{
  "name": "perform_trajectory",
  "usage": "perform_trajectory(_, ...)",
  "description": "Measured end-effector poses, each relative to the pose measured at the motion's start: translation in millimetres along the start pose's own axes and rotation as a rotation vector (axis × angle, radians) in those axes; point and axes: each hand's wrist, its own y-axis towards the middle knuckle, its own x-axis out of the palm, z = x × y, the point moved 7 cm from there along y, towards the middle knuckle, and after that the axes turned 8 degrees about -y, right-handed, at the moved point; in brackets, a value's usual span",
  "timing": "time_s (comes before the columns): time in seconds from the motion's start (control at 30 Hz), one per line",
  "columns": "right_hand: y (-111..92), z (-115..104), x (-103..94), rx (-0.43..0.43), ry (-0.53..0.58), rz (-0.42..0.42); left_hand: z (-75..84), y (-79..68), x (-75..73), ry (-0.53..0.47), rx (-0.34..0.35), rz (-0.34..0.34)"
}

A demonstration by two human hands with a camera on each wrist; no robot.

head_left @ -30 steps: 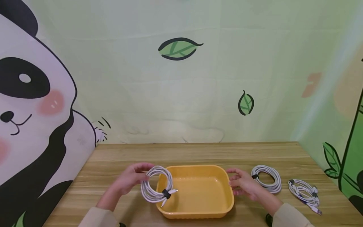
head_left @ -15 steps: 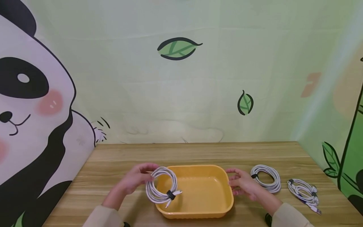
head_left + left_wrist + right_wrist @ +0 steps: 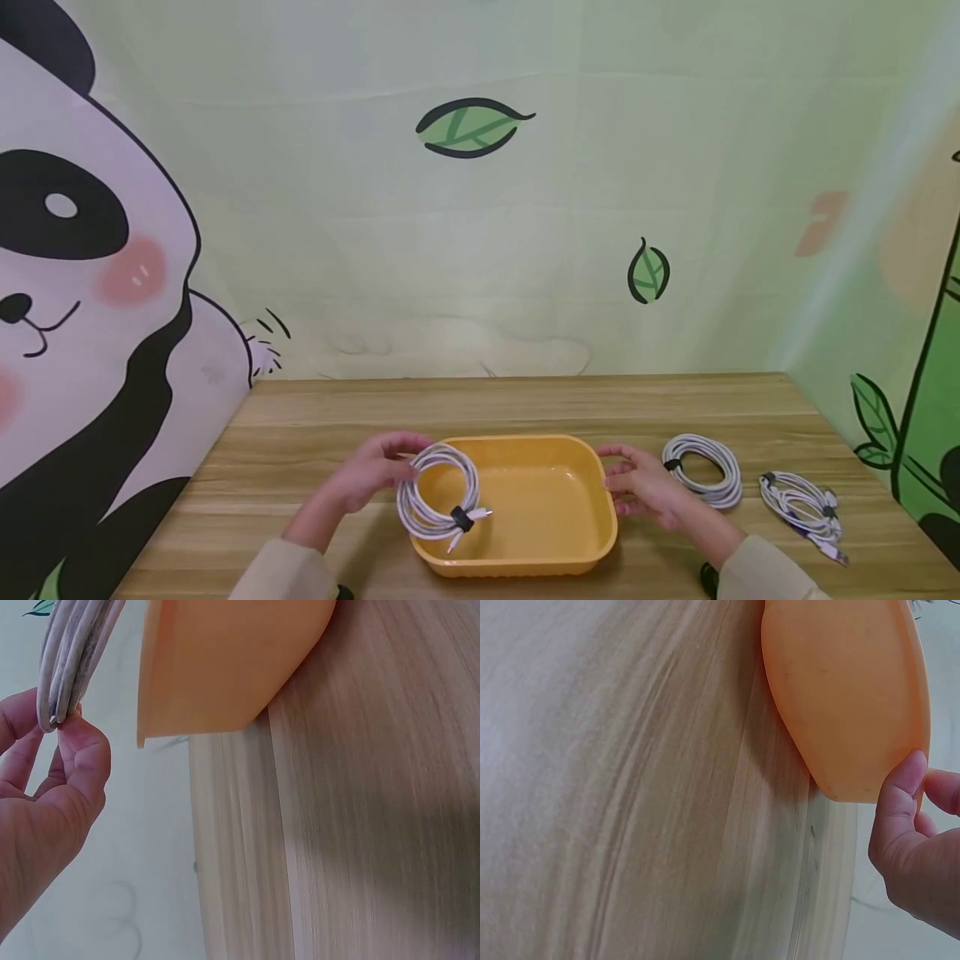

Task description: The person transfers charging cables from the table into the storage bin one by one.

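Note:
A coiled white cable, bound with a black strap, hangs above the left end of a yellow plastic bin. My left hand pinches the coil by its upper left side; in the left wrist view thumb and fingers meet on the cable strands. Two white connector ends stick out beside the strap, over the inside of the bin. At the bin's right end, my right hand grips the rim. The right wrist view has the thumb against the outer wall, with a finger across the rim.
Two more bundled white cables lie on the wooden table to the right: a round coil and a looser bundle with a USB plug. Behind the table hangs a backdrop printed with a panda and leaves.
My left hand has carried the coiled cable rightward, further over the bin's left end. The right hand, the bin and the other cables have stayed in place.

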Motion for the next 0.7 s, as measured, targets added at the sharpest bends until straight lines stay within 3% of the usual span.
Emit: perform_trajectory(0.7, 2, 1, -0.8, 0.002, -0.002, 0.006, -4.9, 8.3, 11.8, 0.084, -0.012, 0.007)
